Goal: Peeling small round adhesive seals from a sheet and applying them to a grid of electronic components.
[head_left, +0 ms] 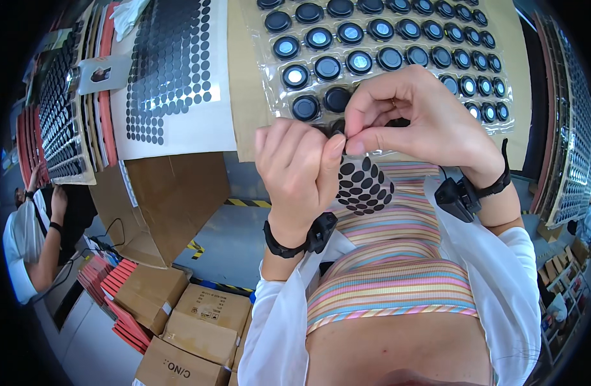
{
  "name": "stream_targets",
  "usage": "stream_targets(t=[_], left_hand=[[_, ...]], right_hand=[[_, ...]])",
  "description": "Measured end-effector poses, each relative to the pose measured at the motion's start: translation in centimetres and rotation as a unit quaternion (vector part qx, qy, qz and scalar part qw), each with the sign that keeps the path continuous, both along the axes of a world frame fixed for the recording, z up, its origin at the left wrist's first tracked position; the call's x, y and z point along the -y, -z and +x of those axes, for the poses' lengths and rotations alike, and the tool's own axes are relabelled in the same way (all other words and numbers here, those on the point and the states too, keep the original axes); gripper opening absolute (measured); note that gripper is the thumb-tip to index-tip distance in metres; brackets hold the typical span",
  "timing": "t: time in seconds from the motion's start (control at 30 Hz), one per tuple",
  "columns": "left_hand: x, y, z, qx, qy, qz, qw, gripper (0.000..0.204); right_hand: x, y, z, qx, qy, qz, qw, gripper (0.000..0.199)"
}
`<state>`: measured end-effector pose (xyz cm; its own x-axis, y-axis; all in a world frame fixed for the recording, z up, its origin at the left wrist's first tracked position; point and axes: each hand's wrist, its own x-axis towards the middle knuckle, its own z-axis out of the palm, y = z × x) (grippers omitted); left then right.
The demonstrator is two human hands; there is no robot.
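Note:
My left hand (294, 164) is closed at the near edge of the tray, its thumb and fingers gripping a sheet of round black stickers (365, 186) that hangs below. Against it, my right hand (421, 116) pinches thumb and forefinger together at the sheet's upper end; whatever is between those fingertips is too small to make out. Just beyond both hands lies a clear plastic tray (270, 83) with rows of round black parts (337, 100), several with pale round centres. My hands cover part of its nearest row. Black bands with small devices circle both my wrists.
Left of the tray, another sheet of black dots (170, 71) lies on white backing, with a white glove (127, 18) beyond it. An open carton (167, 193) and closed cartons (209, 312) stand lower left. A co-worker (35, 238) is at far left; stacked trays (569, 128) stand right.

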<state>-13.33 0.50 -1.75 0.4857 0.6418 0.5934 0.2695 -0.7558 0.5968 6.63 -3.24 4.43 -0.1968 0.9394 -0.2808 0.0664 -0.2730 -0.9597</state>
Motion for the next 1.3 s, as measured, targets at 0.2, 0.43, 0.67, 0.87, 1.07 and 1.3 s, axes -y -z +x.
stream_targets(t=[0.2,0.43,0.67,0.87,1.07,1.3], left_hand=[[0.5,-1.6,0.0,-0.090,-0.057,-0.074,0.992,0.027],[-0.8,-1.0,-1.2,-0.106,-0.155,-0.074,0.979,0.023],[-0.9,0.0,-1.3,-0.138,-0.120,-0.060,0.981,0.024],[-1.2,0.0,-1.4,-0.128,-0.122,-0.070,0.982,0.023],[-1.3,-0.1,-1.4,-0.141,-0.114,-0.075,0.981,0.028],[-1.5,0.1,-1.5,-0.114,-0.108,-0.084,0.984,0.029]], right_hand=[[0.1,0.2,-0.5,0.136,0.016,0.103,0.985,0.012],[-3.4,0.2,-0.3,0.273,0.017,0.218,0.937,0.014],[-6.4,3.4,-1.3,0.361,0.035,0.304,0.881,0.014],[-7.1,2.8,-1.7,0.349,0.012,0.266,0.899,0.014],[-7.2,2.9,-1.8,0.374,0.009,0.278,0.885,0.015],[-6.3,2.8,-2.5,0.393,0.065,0.331,0.855,0.016]])
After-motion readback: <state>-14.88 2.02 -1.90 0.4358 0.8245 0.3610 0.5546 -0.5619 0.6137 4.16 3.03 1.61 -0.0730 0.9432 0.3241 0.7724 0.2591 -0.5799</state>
